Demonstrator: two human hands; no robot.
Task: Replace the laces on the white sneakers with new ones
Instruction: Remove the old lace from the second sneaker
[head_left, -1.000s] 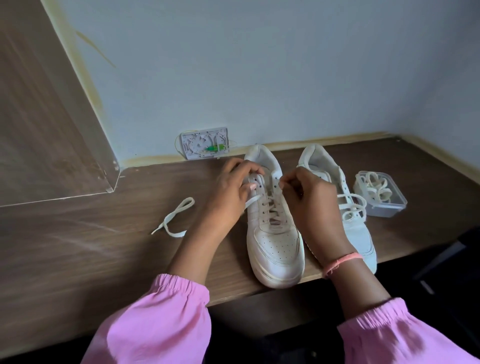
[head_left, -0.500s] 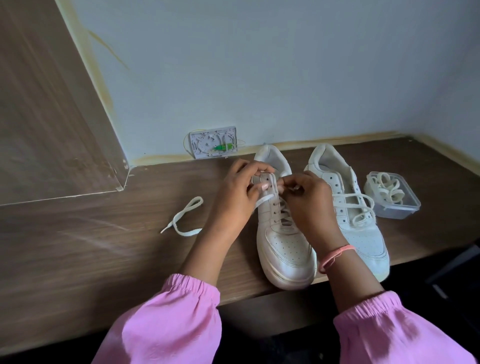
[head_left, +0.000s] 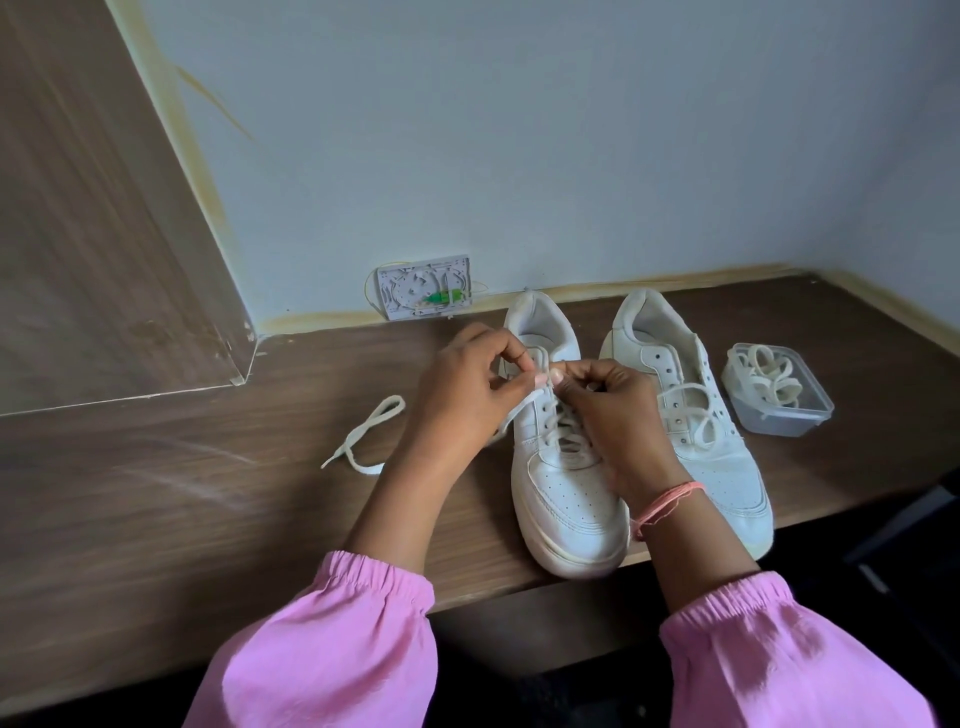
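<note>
Two white sneakers stand side by side on the wooden table, toes toward me. Over the top eyelets of the left sneaker, my left hand and my right hand meet, each pinching the cream lace between thumb and fingers. One end of that lace trails left across the table. The right sneaker carries a loose, partly threaded lace across its middle.
A clear plastic tub holding coiled cream laces sits right of the sneakers. A small white wall box with a green part is mounted behind them. A wooden panel rises at the left. The sneaker toes overhang the table's front edge.
My hands have drawn closer together at the top of the left sneaker, fingertips now nearly touching. The loose lace end on the table lies much as before.
</note>
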